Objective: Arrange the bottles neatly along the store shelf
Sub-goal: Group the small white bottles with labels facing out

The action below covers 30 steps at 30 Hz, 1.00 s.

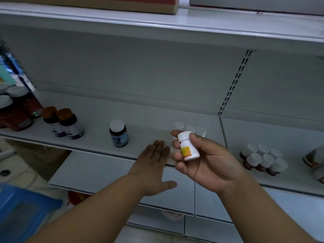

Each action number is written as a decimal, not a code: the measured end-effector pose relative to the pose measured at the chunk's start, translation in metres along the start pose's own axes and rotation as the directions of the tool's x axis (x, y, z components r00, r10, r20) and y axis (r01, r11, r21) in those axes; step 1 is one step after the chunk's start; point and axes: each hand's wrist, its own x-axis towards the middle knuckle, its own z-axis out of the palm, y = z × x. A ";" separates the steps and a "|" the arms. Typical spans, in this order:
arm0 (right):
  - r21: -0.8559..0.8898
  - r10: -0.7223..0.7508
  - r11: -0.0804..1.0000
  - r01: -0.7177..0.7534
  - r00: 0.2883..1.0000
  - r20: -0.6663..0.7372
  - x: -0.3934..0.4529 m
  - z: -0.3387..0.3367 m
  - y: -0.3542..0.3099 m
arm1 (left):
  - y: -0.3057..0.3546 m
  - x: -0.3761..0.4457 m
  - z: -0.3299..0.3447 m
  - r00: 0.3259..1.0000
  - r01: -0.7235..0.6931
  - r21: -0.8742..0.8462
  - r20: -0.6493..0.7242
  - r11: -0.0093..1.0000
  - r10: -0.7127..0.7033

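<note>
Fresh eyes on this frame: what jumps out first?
The right hand at centre, gripping a small white bottle with a yellow-orange label above the shelf edge. Beside it the left hand stretches flat, fingers toward the shelf. Next, a lone dark bottle stands mid-shelf, and a tight cluster of white-capped bottles sits at right.

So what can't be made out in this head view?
- Label text on the white bottle in the right hand: too small and blurred.
- White bottles behind that hand: only their caps show.
- Items at the left edge: cut off and blurred.
- Whether the left hand touches the shelf: unclear.
</note>
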 end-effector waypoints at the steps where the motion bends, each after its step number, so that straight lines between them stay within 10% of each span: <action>1: 0.014 0.008 1.000 -0.008 1.000 0.009 -0.001 -0.001 0.001 | 0.000 0.000 0.001 1.000 0.001 0.013 0.000 1.000 -0.001; 30: 0.005 0.014 1.000 -0.015 0.999 0.035 -0.068 -0.017 0.010 | 0.010 -0.004 -0.016 0.996 0.050 0.078 0.073 0.996 -0.056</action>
